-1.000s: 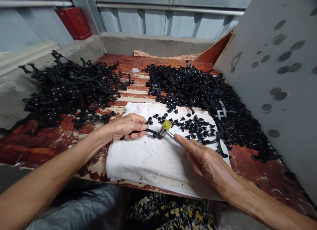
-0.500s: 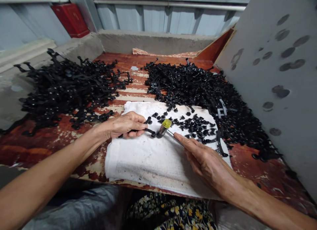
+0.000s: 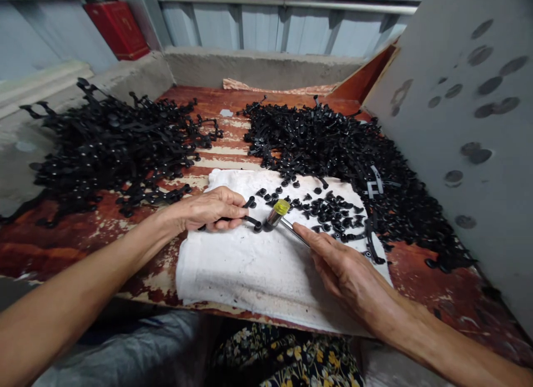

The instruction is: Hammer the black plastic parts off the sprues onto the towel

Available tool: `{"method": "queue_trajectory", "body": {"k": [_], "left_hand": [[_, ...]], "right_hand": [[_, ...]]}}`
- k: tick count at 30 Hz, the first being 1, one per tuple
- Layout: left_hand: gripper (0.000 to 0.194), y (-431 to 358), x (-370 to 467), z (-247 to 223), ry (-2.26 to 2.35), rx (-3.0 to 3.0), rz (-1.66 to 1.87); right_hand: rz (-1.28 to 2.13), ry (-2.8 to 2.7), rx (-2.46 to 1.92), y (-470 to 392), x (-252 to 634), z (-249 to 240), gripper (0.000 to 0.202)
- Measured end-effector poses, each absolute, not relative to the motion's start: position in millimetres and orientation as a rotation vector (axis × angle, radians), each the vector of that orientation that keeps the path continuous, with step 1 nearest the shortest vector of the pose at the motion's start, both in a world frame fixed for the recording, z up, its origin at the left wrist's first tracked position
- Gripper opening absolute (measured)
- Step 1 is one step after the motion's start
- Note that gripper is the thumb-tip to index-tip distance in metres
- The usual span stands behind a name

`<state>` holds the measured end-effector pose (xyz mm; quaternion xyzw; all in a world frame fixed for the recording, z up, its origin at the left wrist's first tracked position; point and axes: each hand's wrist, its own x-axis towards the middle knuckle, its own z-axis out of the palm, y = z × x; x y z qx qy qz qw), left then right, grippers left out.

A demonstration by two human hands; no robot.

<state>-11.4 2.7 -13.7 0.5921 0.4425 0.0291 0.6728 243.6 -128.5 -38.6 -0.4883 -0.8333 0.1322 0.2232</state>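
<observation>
So the surface (image 3: 125, 237) is this beat-up reddish-brown thing, paint worn off in pale streaks down the middle and blotches near the front edge. There's a white cloth (image 3: 266, 281) on it, kinda speckled, with a bunch of small black pieces (image 3: 333, 212) scattered over the far right part. Big tangled heap of black parts (image 3: 120, 142) on the left, another heap (image 3: 316, 134) behind and right of the cloth.
</observation>
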Motion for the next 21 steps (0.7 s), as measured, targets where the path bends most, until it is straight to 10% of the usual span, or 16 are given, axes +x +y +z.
{"method": "queue_trajectory", "body": {"k": [21], "left_hand": [[0.028, 14.5, -9.6, -7.6, 0.984, 1.280, -0.026]], "right_hand": [[-0.038, -2.235, -1.291, -92.9, 215.7, -10.6, 0.059]]}}
